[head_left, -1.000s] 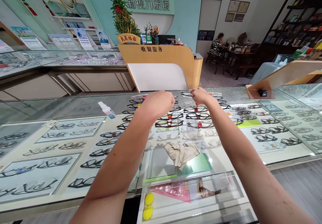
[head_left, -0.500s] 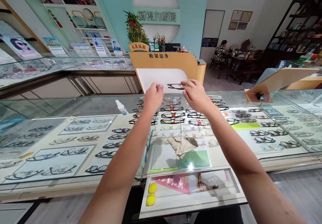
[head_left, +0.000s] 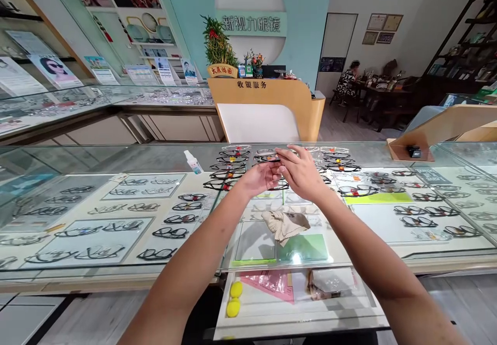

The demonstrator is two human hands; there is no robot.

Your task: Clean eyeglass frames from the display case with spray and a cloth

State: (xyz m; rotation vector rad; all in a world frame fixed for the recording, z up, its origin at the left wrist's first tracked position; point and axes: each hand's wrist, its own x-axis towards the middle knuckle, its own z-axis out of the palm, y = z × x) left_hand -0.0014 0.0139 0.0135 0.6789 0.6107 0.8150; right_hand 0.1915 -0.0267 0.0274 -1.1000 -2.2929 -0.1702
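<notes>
several fingers [head_left: 287,155] cluster at dark glasses [head_left: 267,159]

On the countertop [head_left: 155,157], spray bottle [head_left: 193,163] left of eyeglass rows [head_left: 228,175], cloth [head_left: 285,224] before them.

Dark-framed eyeglasses [head_left: 267,158] at the hands [head_left: 302,175]

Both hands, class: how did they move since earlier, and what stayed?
The left hand and right hand, apart earlier, have come lower in view and together over the eyeglasses; whether they hold the pair lifted before is unclear. The spray bottle and cloth stayed put.
</notes>
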